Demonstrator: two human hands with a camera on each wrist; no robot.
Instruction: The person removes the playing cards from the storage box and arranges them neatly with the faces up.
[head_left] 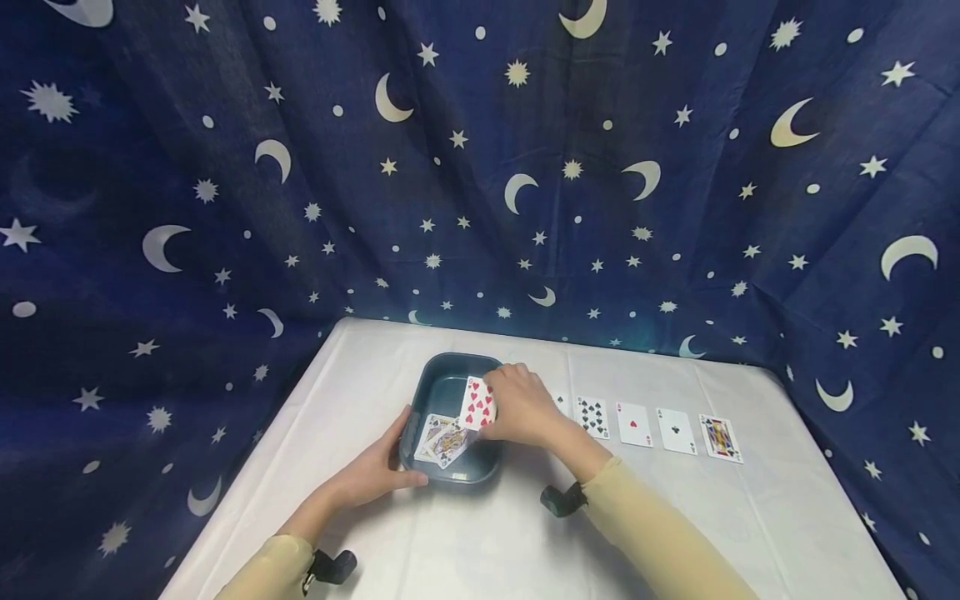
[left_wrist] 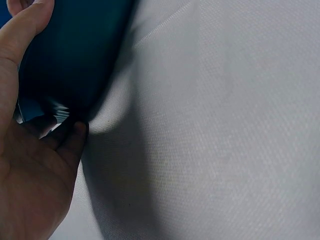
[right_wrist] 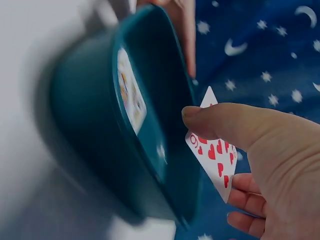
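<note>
A dark teal tray (head_left: 450,360) sits on the white tablecloth with a few face-up playing cards (head_left: 444,440) lying in it. My left hand (head_left: 396,467) grips the tray's near left corner, thumb along the front rim; the left wrist view shows that hand (left_wrist: 30,165) against the tray's wall (left_wrist: 75,50). My right hand (head_left: 495,408) pinches a nine of hearts (head_left: 477,403) and holds it tilted over the tray's right side. In the right wrist view the thumb (right_wrist: 225,122) lies across the card (right_wrist: 216,157), beside the tray (right_wrist: 100,125) and the cards inside it (right_wrist: 131,95).
To the right of the tray a row of face-up cards lies on the cloth: a spades card (head_left: 592,417), an ace of hearts (head_left: 633,424), an ace of clubs (head_left: 677,431) and a face card (head_left: 720,437). A blue star-and-moon curtain (head_left: 480,167) surrounds the table.
</note>
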